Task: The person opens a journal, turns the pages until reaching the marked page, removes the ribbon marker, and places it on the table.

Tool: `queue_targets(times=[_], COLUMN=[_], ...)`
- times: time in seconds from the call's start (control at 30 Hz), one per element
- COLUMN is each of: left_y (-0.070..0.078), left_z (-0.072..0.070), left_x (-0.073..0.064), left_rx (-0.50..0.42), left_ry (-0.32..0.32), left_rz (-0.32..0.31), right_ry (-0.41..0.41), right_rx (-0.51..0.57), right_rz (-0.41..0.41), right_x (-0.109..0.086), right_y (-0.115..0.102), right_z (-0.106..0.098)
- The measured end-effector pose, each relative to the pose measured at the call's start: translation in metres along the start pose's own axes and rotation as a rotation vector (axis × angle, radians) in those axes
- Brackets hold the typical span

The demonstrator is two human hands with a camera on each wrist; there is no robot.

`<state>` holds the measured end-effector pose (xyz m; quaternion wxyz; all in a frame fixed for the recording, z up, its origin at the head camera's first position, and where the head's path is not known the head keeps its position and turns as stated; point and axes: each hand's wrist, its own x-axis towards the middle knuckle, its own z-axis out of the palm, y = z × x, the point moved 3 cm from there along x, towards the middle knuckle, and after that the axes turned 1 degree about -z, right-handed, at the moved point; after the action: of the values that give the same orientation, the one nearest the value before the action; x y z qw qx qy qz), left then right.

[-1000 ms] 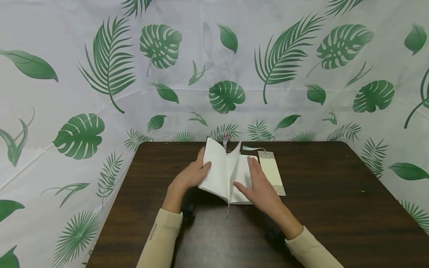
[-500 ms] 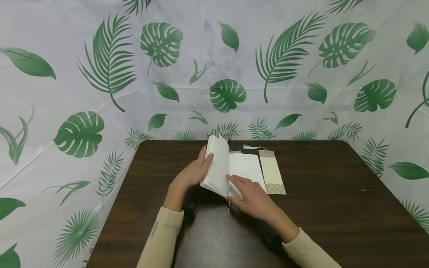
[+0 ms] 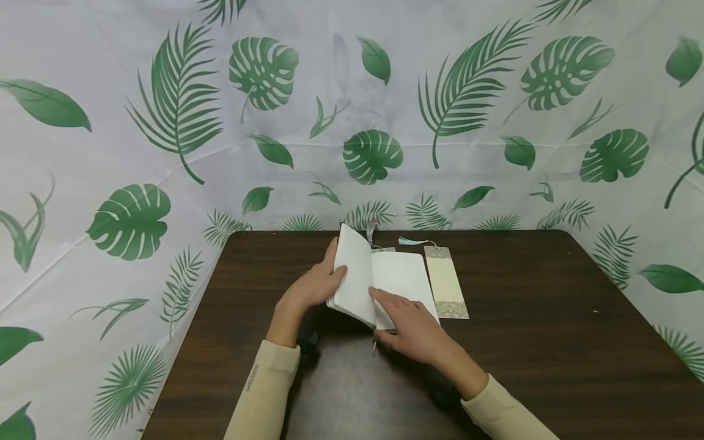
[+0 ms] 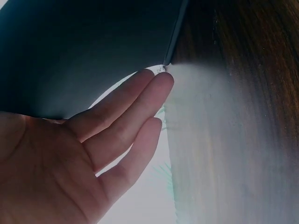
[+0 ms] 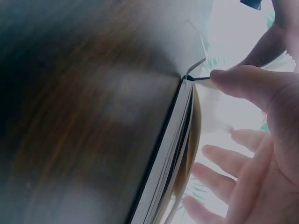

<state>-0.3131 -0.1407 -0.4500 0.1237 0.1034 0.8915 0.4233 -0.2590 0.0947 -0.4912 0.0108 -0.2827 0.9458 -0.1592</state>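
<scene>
An open notebook (image 3: 400,273) with white, faintly lined pages lies on the dark wooden table. My left hand (image 3: 315,285) grips its raised left side, thumb on the page and fingers behind. The dark cover (image 4: 88,51) fills much of the left wrist view. Across the lower right page, near the spine, rests my right hand (image 3: 412,327) with its fingers extended. From the spine's bottom end pokes a thin ribbon (image 3: 374,348). Page edges (image 5: 161,163) show side-on in the right wrist view.
To the notebook's right lies a cream bookmark (image 3: 444,275) with patterned ends and a pale blue tassel (image 3: 412,241). Behind the notebook, a second bookmark (image 3: 384,249) is mostly hidden; a pinkish tassel (image 3: 371,227) shows there. A leaf-print cloth (image 3: 324,165) hangs behind the table (image 3: 550,330).
The loose page that stood upright has gone over to the left side. My right hand has moved left and down onto the right page by the spine. The left hand stays nearly in place.
</scene>
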Motion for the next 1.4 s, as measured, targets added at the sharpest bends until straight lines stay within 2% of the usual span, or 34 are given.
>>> queue_targets(times=[0.17, 0.37, 0.57, 0.77, 0.93, 1.17, 1.4], left_y=[0.001, 0.001, 0.003, 0.002, 0.003, 0.002, 0.003], left_z=[0.000, 0.001, 0.000, -0.001, -0.001, -0.001, -0.001], left_x=[0.001, 0.000, -0.001, 0.001, 0.001, 0.001, 0.000], left_rx=[-0.005, -0.028, -0.034, -0.022, -0.015, -0.006, -0.011], left_ry=[-0.011, -0.017, -0.018, -0.014, -0.017, -0.012, -0.011], left_rz=[0.020, 0.019, 0.014, 0.017, 0.014, 0.003, 0.010], right_ry=[-0.037, -0.101, -0.146, -0.185, -0.194, -0.204, -0.199], right_rx=[0.019, -0.041, -0.073, -0.038, -0.028, -0.034, -0.029], right_rz=[0.065, 0.112, 0.111, 0.121, 0.111, 0.080, 0.091], right_x=[-0.001, -0.004, -0.006, -0.006, -0.006, -0.006, -0.006], right_y=[0.006, 0.012, 0.018, 0.027, 0.036, 0.036, 0.040], right_z=[0.001, 0.000, -0.013, -0.024, -0.027, -0.030, -0.034])
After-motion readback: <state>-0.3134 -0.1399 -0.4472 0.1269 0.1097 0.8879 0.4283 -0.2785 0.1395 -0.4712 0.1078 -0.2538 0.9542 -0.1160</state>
